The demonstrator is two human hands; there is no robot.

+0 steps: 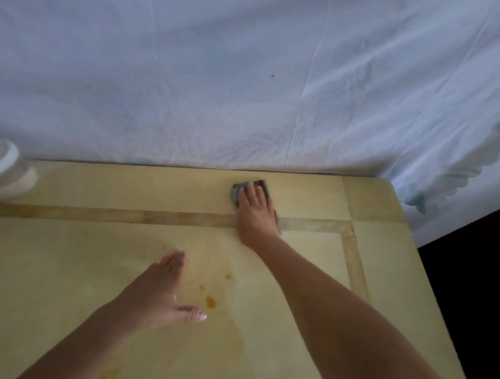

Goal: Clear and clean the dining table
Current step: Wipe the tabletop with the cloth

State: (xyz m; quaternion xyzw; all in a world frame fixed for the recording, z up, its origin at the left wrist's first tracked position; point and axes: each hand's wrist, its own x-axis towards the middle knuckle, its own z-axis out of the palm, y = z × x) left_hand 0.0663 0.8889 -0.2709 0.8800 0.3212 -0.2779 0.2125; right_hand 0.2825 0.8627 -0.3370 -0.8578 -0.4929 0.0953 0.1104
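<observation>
— How is the grey cloth (248, 188) held?
— It is pressed flat by the right hand (256, 216), fingers straight, at the counter's (66, 288) far edge; the left hand (161, 293) is laid open.
— And next?
— Firm strokes are best drawn over the orange stains (210, 301).

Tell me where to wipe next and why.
Probably draw the cloth back to the orange spots: the right hand presses it at the far edge of the table, while the spots lie unwiped by the thumb of the left hand.
</observation>
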